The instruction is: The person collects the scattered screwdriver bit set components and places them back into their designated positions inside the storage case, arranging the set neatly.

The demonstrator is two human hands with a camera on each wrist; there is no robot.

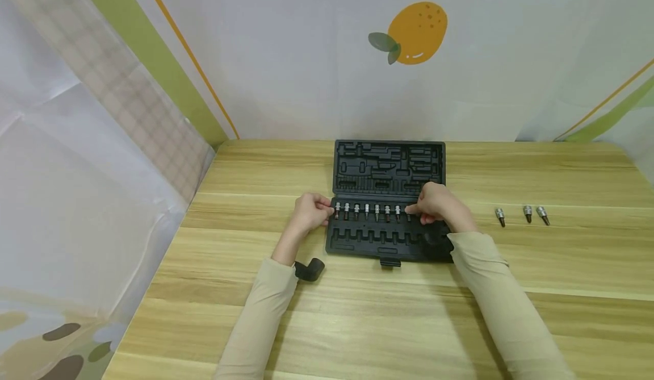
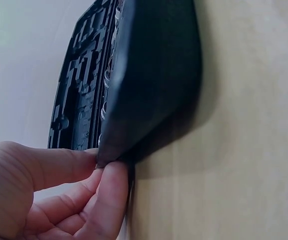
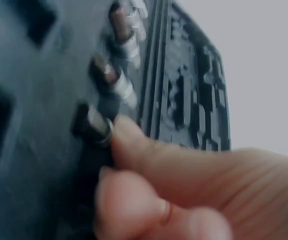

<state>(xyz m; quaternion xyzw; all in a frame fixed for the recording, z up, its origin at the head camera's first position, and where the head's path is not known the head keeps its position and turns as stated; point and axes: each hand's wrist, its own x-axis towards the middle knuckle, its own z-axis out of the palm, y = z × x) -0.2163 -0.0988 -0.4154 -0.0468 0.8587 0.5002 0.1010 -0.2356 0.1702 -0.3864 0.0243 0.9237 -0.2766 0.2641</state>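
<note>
An open black case [image 1: 385, 235] lies on the table, with a row of silver bit sockets [image 1: 377, 212] in its upper slots. At the case's left edge my left hand [image 1: 309, 212] pinches the rim between thumb and fingers, and the left wrist view shows this black case wall [image 2: 158, 65] close up. My right hand [image 1: 439, 204] is over the right part of the row. Its thumb [image 3: 129, 137] presses on the end bit socket [image 3: 98, 122], while the other fingers are bent below, apart from it. The thumb partly hides that socket.
Three loose bit sockets [image 1: 528, 213] lie on the wooden table [image 1: 572, 266] to the right of the case. The raised case lid [image 1: 388, 167] stands near the white printed backdrop [image 1: 286, 73]. A black strapped piece [image 1: 309, 270] is beside my left wrist.
</note>
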